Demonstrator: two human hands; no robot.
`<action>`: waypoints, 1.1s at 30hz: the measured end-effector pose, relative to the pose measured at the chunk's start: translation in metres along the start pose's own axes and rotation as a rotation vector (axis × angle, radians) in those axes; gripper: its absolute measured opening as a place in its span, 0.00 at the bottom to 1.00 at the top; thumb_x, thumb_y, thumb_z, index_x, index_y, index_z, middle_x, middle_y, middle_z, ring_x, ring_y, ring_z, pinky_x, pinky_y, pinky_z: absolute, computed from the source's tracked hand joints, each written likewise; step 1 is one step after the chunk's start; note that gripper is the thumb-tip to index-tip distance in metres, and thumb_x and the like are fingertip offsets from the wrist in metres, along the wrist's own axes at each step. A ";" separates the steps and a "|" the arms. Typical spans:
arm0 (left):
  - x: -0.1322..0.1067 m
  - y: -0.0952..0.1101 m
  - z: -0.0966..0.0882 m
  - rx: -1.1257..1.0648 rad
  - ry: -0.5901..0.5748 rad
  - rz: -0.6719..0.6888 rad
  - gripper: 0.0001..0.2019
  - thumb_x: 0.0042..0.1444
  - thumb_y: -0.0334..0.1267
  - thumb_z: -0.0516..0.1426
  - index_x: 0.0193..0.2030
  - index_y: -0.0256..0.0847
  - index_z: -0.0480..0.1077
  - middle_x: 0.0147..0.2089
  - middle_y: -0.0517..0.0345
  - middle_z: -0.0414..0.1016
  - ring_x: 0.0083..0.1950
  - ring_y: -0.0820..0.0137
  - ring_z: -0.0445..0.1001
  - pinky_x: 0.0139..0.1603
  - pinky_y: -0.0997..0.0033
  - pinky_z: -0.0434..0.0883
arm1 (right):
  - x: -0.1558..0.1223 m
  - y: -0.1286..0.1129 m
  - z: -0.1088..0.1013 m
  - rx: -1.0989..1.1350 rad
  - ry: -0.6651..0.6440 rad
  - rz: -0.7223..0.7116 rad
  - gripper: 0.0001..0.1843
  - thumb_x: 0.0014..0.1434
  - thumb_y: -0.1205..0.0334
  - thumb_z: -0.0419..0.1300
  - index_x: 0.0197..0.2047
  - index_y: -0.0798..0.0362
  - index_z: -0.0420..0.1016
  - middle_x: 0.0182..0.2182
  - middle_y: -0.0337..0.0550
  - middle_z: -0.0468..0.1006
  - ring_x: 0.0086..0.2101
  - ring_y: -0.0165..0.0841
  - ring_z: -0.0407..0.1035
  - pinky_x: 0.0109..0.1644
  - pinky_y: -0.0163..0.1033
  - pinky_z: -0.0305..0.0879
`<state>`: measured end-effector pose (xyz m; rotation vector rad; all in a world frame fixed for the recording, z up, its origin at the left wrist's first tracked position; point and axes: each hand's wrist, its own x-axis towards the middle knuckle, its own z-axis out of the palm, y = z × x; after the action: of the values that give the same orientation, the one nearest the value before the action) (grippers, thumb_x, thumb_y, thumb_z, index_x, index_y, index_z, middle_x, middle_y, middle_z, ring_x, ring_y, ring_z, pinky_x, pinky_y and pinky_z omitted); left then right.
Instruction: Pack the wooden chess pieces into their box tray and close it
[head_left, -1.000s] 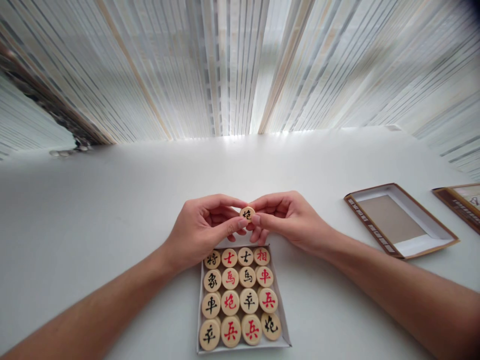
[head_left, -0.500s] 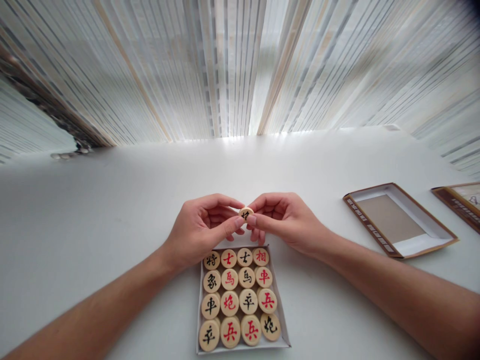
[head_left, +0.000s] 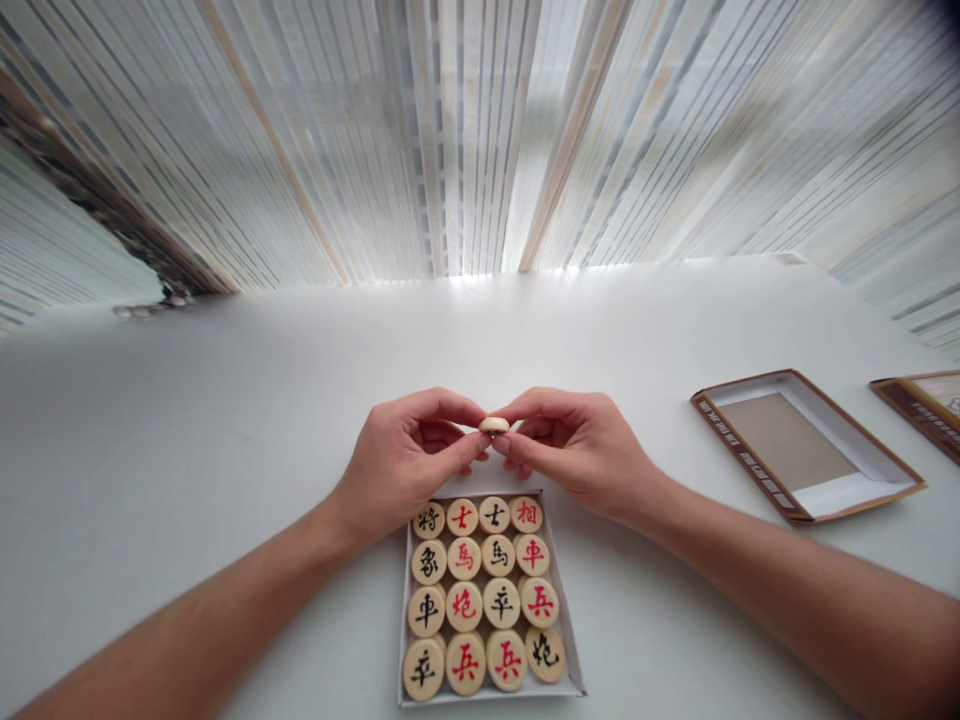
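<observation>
Between the fingertips of my left hand [head_left: 416, 440] and my right hand [head_left: 566, 440] is one round wooden Chinese chess piece [head_left: 494, 425]. Both hands pinch it from opposite sides, thumbs below and forefingers above. It is turned edge-on, so its character barely shows. Just below the hands lies a shallow white box [head_left: 567, 640] with rows of Chinese chess pieces, marked in red or black characters. The piece with a black character [head_left: 544, 653] at the near right corner sits lower than its neighbours.
A brown-edged box lid [head_left: 814, 505] lies inner side up on the white table [head_left: 225, 430] at the right. Beyond it, a brown printed box part [head_left: 919, 415] is cut off by the view's edge. A striped curtain [head_left: 465, 130] hangs along the back.
The pinched piece has been tilted from showing its black character to showing its edge. Both hands keep nearly the same place. The view has shifted slightly.
</observation>
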<state>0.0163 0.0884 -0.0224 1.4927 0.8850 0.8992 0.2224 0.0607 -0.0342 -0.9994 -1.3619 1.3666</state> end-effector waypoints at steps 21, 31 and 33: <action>0.001 0.000 -0.003 -0.120 -0.014 -0.027 0.14 0.54 0.32 0.72 0.48 0.38 0.84 0.40 0.52 0.88 0.37 0.67 0.86 0.32 0.76 0.82 | 0.006 -0.004 -0.007 0.187 -0.030 0.113 0.19 0.57 0.58 0.76 0.51 0.51 0.87 0.32 0.44 0.86 0.26 0.30 0.76 0.29 0.34 0.74; 0.005 0.000 -0.003 -0.073 -0.019 -0.021 0.15 0.56 0.35 0.71 0.50 0.37 0.83 0.42 0.49 0.87 0.38 0.65 0.84 0.33 0.72 0.81 | 0.005 0.000 -0.007 0.219 -0.016 0.081 0.17 0.59 0.57 0.75 0.51 0.51 0.87 0.38 0.48 0.87 0.28 0.31 0.78 0.29 0.34 0.76; 0.004 0.000 -0.004 -0.066 -0.025 -0.008 0.14 0.57 0.35 0.71 0.50 0.37 0.83 0.42 0.50 0.87 0.38 0.66 0.84 0.33 0.73 0.81 | 0.005 0.000 -0.007 0.222 -0.026 0.061 0.17 0.58 0.58 0.75 0.51 0.50 0.87 0.36 0.46 0.87 0.28 0.30 0.78 0.30 0.34 0.76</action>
<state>0.0147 0.0939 -0.0216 1.4397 0.8349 0.8936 0.2277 0.0675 -0.0345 -0.8825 -1.1768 1.5436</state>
